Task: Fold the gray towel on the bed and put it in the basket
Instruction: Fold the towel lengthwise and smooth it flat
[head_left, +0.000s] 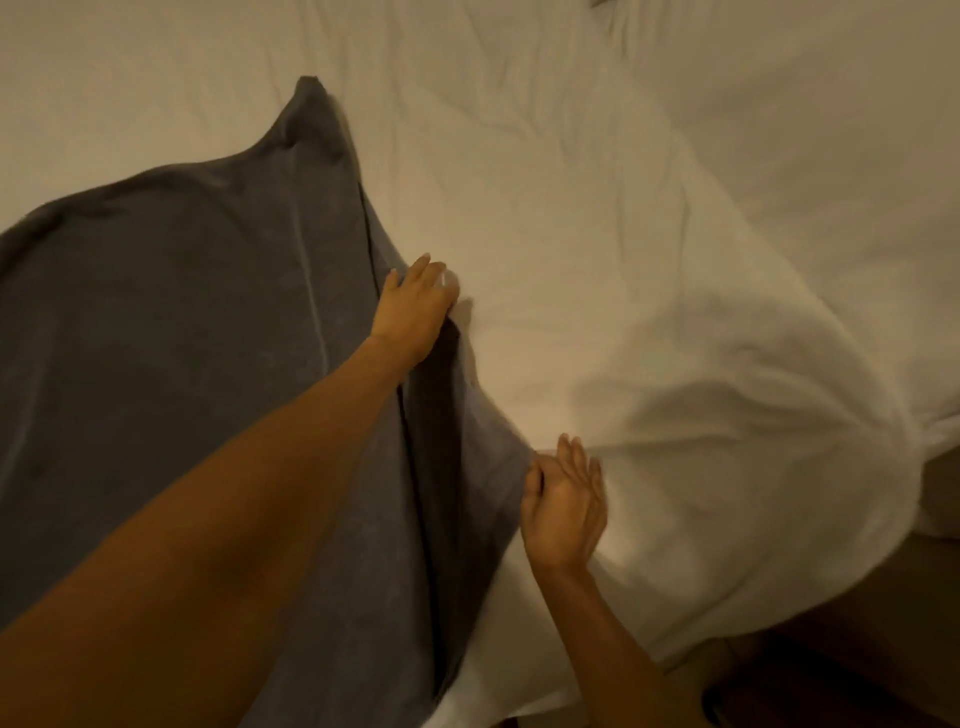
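Observation:
The gray towel (182, 332) lies spread over the left part of the white bed (649, 260), with one far corner pointing up the bed. My left hand (415, 306) is on the towel's right edge, thumb on the gray cloth and fingers reaching onto the sheet. A raised dark fold runs back from under that hand. My right hand (563, 504) is at the towel's near right corner. Its thumb and forefinger are curled at the cloth and its other fingers are spread and blurred. The basket is not in view.
A rumpled white duvet (753, 467) bulges over the bed's right corner. Brown floor (883, 649) shows at the lower right beyond the bed edge.

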